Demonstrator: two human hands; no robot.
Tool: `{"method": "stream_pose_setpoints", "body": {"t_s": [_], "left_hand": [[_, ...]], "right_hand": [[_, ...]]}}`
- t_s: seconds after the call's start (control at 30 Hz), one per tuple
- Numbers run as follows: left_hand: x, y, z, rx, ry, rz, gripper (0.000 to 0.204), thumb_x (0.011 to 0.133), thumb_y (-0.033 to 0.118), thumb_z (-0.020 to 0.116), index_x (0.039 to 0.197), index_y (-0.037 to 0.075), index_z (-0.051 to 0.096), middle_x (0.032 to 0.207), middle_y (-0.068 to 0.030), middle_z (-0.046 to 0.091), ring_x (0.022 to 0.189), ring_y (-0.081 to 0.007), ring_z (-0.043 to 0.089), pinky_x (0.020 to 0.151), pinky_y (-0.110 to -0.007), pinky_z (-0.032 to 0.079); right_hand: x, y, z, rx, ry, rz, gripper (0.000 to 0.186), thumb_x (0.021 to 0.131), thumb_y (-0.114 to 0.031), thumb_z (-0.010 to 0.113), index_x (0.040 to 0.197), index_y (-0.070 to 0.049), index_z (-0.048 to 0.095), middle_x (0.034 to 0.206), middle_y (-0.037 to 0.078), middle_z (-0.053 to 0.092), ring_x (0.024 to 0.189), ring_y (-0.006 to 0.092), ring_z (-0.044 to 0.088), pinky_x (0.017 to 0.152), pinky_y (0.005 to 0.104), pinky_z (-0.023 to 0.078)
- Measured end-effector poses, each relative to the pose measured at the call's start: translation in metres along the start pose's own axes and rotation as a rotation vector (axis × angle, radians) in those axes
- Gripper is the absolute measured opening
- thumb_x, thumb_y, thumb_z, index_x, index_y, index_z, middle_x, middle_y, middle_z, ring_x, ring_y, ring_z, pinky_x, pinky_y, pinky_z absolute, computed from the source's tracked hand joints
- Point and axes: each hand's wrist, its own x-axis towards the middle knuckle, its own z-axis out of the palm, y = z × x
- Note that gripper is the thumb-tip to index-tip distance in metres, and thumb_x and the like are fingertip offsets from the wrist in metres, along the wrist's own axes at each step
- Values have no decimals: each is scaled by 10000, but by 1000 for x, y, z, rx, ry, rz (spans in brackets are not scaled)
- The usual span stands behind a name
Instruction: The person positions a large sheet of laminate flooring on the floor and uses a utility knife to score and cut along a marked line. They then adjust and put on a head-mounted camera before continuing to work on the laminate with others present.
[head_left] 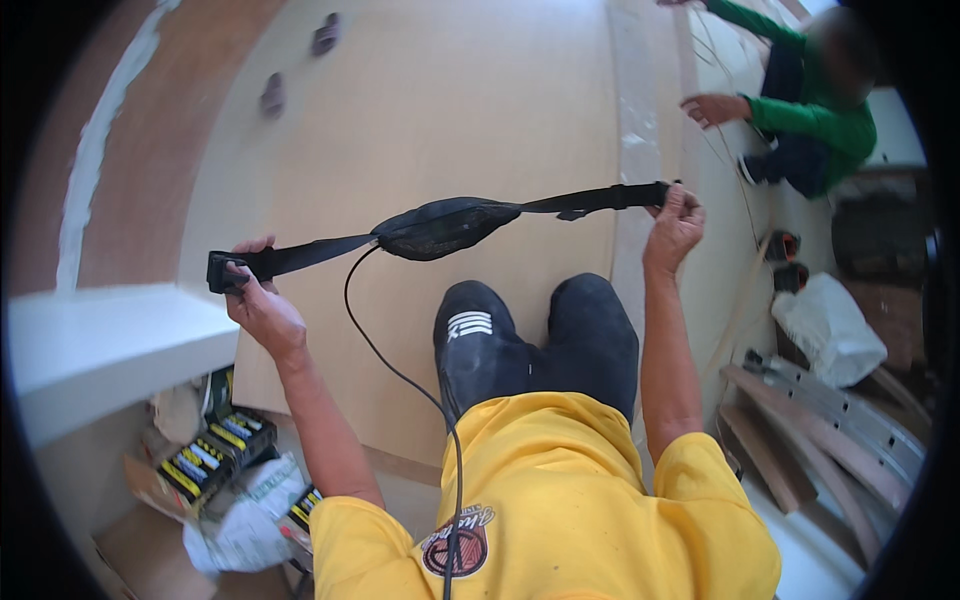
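A black waist pouch (445,229) hangs stretched out in front of me, its strap pulled nearly straight between my hands. My left hand (266,306) grips the strap end with the wide black buckle. At the other end, my right hand (676,229) pinches the strap near its fitting, which the fingers partly hide. From the pouch's left side a thin black cable (381,355) loops down over my yellow shirt. Both arms reach forward, and the pouch is above the pale wooden board (420,110), beyond my knees.
Another person (820,110) in a green top crouches at the upper right, arms stretched left. Dark slippers (326,35) lie on the board. Boxes (217,455) and plastic bags are at lower left. A white sack (830,328), curved wooden pieces and a metal rail (850,410) lie at right.
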Motion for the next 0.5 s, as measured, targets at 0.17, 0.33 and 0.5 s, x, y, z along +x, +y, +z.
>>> {"method": "stream_pose_setpoints", "body": {"t_s": [0.17,0.33,0.5], "left_hand": [[-3,49,-72,-34,228,135,452,1067,377,462,1134,-59,557,1080,-186,657,1026,-271,658,945,-386,523],[-17,78,-145,-149,342,203,494,1048,420,474,1201,-50,479,1126,-214,618,1074,-348,651,931,-476,563],[-56,110,-184,-76,382,202,507,1023,463,514,1187,-17,503,1096,-172,606,986,-321,653,875,-450,562]], "right_hand": [[-10,-45,28,123,-145,14,240,1026,-207,577,1096,0,477,1034,177,683,906,228,703,750,368,639],[2,-45,38,651,-353,633,262,1055,-224,508,1143,15,449,1049,170,618,865,252,653,786,424,594],[-60,-71,68,-20,-216,-17,270,1038,-191,530,1162,37,457,991,168,683,788,232,664,761,401,573]]}}
